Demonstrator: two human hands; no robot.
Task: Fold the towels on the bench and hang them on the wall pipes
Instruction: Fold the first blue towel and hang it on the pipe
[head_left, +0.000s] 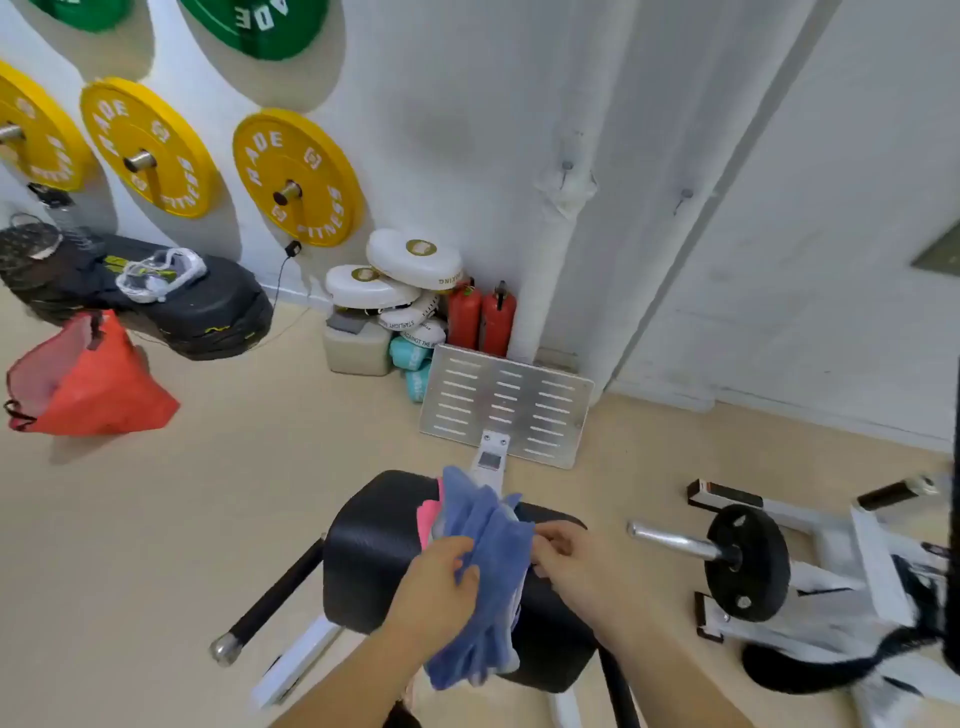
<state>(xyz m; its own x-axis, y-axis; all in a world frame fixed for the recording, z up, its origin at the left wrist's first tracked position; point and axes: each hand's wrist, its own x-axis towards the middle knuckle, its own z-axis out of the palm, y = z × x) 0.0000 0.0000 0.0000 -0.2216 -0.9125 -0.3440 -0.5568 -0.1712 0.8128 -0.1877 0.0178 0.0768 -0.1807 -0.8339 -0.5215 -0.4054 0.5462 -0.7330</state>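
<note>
A blue towel hangs bunched over the black padded bench. My left hand grips its left side, thumb over the cloth. My right hand pinches the towel's right edge. A pink towel peeks out from under the blue one on the bench. White wall pipes run up the wall straight ahead, beyond the bench.
A perforated metal footplate stands past the bench. Two red fire extinguishers and white pads sit in the corner. Yellow weight plates hang on the left wall. A black plate on a bar lies right. A red bag is left.
</note>
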